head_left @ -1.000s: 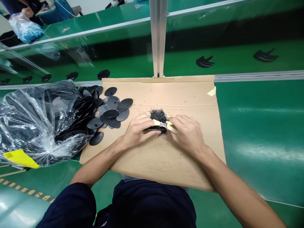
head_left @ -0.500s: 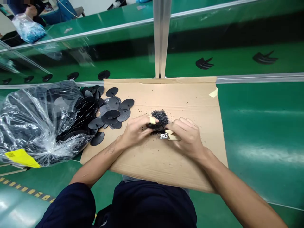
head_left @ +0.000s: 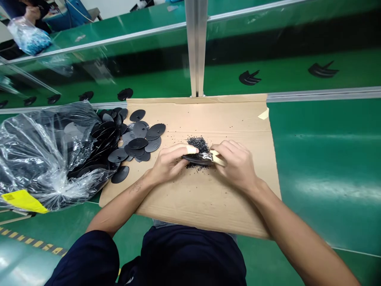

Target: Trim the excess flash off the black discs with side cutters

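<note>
Pinched between the fingers and thumb of my left hand [head_left: 171, 162] is a black oval plastic piece [head_left: 195, 159]. My right hand [head_left: 236, 163] is closed around the cream-coloured handles of a pair of nippers [head_left: 207, 156]. Their metal head meets the near edge of the plastic piece; whether the jaws are closed is too small to tell. Behind and beneath the piece lies a heap of tiny black plastic bits [head_left: 198, 143]. The cardboard sheet [head_left: 190, 202] under my hands carries more scattered bits.
To the left, loose black oval pieces [head_left: 137, 143] spill from a clear plastic bag [head_left: 44, 147] with a yellow label. A metal post [head_left: 196, 47] rises behind the cardboard. Black pieces [head_left: 250, 78] lie on the green conveyor beyond. Another person's hand [head_left: 32, 14] shows at the upper left.
My right hand has brought the nippers' head up from below the plastic piece onto its edge. The left hand keeps its hold. The whole view has shifted slightly.
</note>
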{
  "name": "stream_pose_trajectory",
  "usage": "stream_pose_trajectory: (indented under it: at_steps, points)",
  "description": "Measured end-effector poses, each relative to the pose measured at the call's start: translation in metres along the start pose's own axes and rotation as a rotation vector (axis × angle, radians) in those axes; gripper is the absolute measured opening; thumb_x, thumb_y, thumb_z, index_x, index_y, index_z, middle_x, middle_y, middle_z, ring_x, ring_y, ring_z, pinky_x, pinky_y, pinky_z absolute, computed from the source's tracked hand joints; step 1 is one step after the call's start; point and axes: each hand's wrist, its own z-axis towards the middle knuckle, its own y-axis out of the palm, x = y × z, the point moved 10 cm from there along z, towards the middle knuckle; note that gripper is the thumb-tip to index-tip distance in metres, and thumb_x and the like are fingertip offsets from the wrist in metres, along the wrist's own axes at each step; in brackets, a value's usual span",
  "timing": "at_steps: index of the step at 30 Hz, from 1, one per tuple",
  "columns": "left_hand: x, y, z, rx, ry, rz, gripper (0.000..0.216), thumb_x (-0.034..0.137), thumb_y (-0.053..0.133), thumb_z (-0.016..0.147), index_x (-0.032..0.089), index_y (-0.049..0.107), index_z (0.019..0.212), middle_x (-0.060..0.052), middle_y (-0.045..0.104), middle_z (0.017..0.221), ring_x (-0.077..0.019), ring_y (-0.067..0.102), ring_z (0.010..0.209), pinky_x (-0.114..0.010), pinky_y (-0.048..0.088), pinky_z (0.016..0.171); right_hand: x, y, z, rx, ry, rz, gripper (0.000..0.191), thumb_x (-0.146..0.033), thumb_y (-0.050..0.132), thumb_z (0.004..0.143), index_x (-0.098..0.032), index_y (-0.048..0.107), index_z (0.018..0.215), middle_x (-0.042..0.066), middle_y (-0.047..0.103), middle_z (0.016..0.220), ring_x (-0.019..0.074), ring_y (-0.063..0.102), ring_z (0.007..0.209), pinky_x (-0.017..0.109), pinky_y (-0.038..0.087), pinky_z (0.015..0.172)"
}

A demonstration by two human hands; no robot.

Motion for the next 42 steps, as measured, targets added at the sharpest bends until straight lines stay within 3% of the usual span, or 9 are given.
stream_pose_trajectory:
  at_steps: [7, 14, 19, 32, 37, 42]
  points:
    - [0.001, 0.0, -0.001, 0.016, -0.002, -0.043, 0.028, 0.011, 0.064, 0.092, 0.017, 0.072, 0.118, -0.01, 0.078, 0.107, -0.0161, 0.075, 0.101, -0.03, 0.063, 0.09, -0.003, 0.004, -0.002, -0.043, -0.002, -0.121, 0.022, -0.013, 0.048, 0.092, -0.017, 0.07, 0.094, 0.006, 0.067, 0.079, 0.0197, 0.05, 0.075, 0.032, 0.034, 0.067]
    - [0.006, 0.002, -0.002, 0.031, 0.016, -0.066, 0.026, 0.01, 0.064, 0.092, 0.016, 0.073, 0.115, -0.01, 0.078, 0.103, -0.0141, 0.075, 0.094, -0.027, 0.063, 0.083, -0.009, -0.005, -0.001, 0.011, -0.025, -0.278, 0.025, -0.011, 0.047, 0.097, -0.019, 0.067, 0.084, 0.003, 0.061, 0.07, 0.0182, 0.043, 0.069, 0.032, 0.027, 0.064]
    - [0.007, -0.001, -0.003, 0.075, 0.017, -0.076, 0.027, 0.009, 0.067, 0.091, 0.018, 0.075, 0.115, -0.009, 0.079, 0.101, -0.0144, 0.075, 0.091, -0.026, 0.063, 0.08, -0.01, -0.006, 0.0, -0.003, -0.005, -0.325, 0.025, -0.007, 0.047, 0.094, -0.02, 0.066, 0.084, 0.004, 0.062, 0.072, 0.0192, 0.042, 0.07, 0.033, 0.026, 0.064]
    - [0.006, 0.0, -0.004, 0.061, 0.015, -0.055, 0.03, 0.009, 0.064, 0.091, 0.019, 0.074, 0.118, -0.009, 0.079, 0.103, -0.0151, 0.075, 0.095, -0.027, 0.063, 0.082, -0.008, -0.004, 0.0, -0.048, -0.035, -0.201, 0.019, -0.014, 0.05, 0.091, -0.019, 0.068, 0.087, 0.004, 0.061, 0.072, 0.019, 0.045, 0.071, 0.032, 0.03, 0.066]
    - [0.006, 0.002, -0.006, 0.054, 0.033, -0.064, 0.031, 0.008, 0.065, 0.091, 0.017, 0.073, 0.119, -0.01, 0.079, 0.104, -0.0146, 0.075, 0.095, -0.026, 0.063, 0.083, -0.012, -0.008, 0.0, -0.014, -0.035, -0.339, 0.027, -0.009, 0.046, 0.094, -0.021, 0.066, 0.08, 0.003, 0.06, 0.068, 0.0178, 0.043, 0.067, 0.033, 0.027, 0.063]
    - [0.006, 0.001, -0.005, 0.037, 0.03, -0.045, 0.028, 0.011, 0.063, 0.093, 0.018, 0.073, 0.118, -0.009, 0.079, 0.103, -0.0146, 0.075, 0.094, -0.027, 0.064, 0.082, -0.007, -0.004, -0.003, -0.042, 0.027, -0.22, 0.028, -0.009, 0.047, 0.092, -0.021, 0.065, 0.074, 0.001, 0.059, 0.062, 0.0152, 0.044, 0.061, 0.032, 0.027, 0.059]
